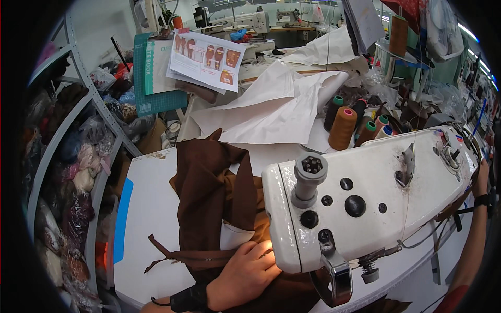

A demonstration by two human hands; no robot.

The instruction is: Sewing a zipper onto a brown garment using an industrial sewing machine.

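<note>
A white sewing machine fills the right half of the view. Dark brown fabric lies in folds on the white table, over lighter brown cloth. Across it runs a narrow brown strip with what looks like a zipper. My left hand, with bent fingers, presses and grips the brown fabric beside the machine's lit head; the machine head hides part of the fingertips. At the machine's far right end is my right hand, touching its edge, its fingers mostly hidden.
Behind the machine stand several thread cones. White sheet material drapes beyond the table, near printed papers and a green cutting mat. A metal shelf with bagged materials borders the left.
</note>
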